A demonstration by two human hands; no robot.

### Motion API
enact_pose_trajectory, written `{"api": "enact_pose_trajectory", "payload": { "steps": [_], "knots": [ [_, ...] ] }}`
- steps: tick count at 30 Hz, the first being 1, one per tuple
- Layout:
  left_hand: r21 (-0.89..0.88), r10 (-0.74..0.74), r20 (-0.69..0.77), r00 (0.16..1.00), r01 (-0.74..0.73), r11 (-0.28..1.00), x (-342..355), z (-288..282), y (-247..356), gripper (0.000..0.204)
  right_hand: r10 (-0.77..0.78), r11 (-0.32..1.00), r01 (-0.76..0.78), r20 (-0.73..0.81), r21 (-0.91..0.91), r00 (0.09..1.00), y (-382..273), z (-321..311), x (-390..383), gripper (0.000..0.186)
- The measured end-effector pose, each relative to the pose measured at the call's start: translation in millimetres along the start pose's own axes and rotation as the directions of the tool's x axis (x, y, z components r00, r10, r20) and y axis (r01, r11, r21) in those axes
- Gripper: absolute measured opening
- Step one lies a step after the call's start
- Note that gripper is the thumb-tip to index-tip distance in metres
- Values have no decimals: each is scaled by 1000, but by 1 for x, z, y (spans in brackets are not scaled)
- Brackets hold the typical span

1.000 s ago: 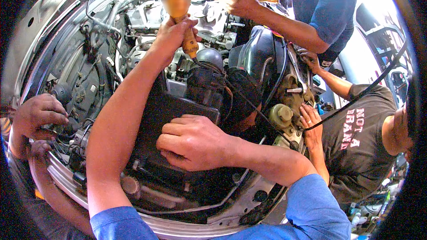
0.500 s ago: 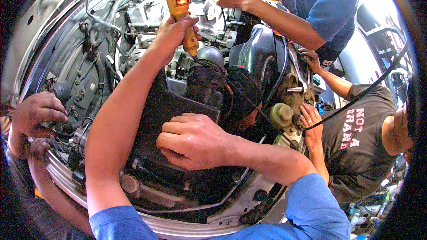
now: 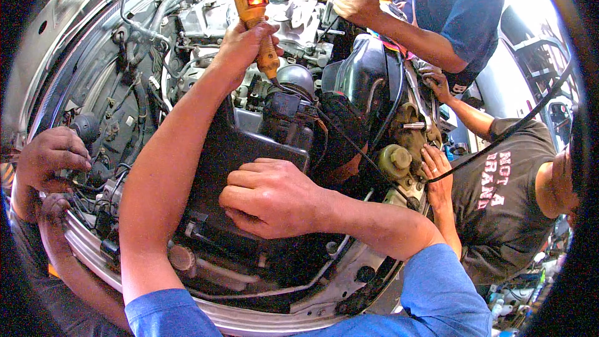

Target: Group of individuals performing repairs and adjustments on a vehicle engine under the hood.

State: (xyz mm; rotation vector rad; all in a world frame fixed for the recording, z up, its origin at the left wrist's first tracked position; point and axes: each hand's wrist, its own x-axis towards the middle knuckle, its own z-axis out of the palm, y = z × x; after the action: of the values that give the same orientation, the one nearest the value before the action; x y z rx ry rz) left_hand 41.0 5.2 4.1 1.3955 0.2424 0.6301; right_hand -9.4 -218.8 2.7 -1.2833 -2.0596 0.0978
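The orange lamp has a scuffed, slim handle with a small glowing reddish window just below a grey metal collar. It slants across the far middle of the scene, its wider head at the far edge, partly cut off. A black cord leaves its near end, running right and nearer.
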Motion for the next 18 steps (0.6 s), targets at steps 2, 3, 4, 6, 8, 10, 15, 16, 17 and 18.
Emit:
{"api": "enact_pose_trajectory", "payload": {
  "steps": [2, 3, 4, 6, 8, 10, 15, 16, 17, 18],
  "knots": [
    [-11, -4, -2, 1000, 4, 1000, 0, 1, 1, 26, 0, 1000, 0, 3, 0, 1000, 0, 0, 0, 16],
    [-22, -9, -4, 1000, 9, 1000, -1, 1, 1, 27, 2, 1000, -2, 6, -1, 1000, 0, -1, 0, 16],
    [-21, -9, -5, 1000, 9, 1000, -1, 1, 1, 27, 3, 1000, -3, 9, -1, 1000, 0, -1, 0, 16],
    [-20, 3, -9, 1000, -3, 1000, -2, 1, 0, 30, -1, 1000, 1, 3, 2, 1000, -1, 0, 0, 16],
    [-26, 3, -18, 1000, -4, 1000, -3, 2, 0, 30, -3, 1000, 3, -3, 3, 1000, 0, 0, -1, 16],
    [-30, 4, -29, 1000, -5, 1000, -3, 2, 1, 30, -2, 1000, 2, -8, 6, 1000, 0, 0, -1, 16],
    [-29, -12, 20, 1000, 12, 999, -1, -3, 0, 27, -3, 1000, 3, -6, 8, 1000, -1, -1, 0, 16],
    [-30, -12, 20, 1000, 12, 999, -2, -1, 0, 27, -4, 1000, 4, -6, 5, 1000, -1, -1, 0, 16],
    [-28, 1, -2, 1000, -1, 1000, -3, 1, 0, 27, -4, 1000, 4, -6, 5, 1000, -1, -1, 0, 16],
    [-25, 13, -23, 1000, -14, 1000, -4, 2, 1, 28, -2, 1000, 2, -5, 5, 1000, -1, -1, 0, 16]
  ]
}}
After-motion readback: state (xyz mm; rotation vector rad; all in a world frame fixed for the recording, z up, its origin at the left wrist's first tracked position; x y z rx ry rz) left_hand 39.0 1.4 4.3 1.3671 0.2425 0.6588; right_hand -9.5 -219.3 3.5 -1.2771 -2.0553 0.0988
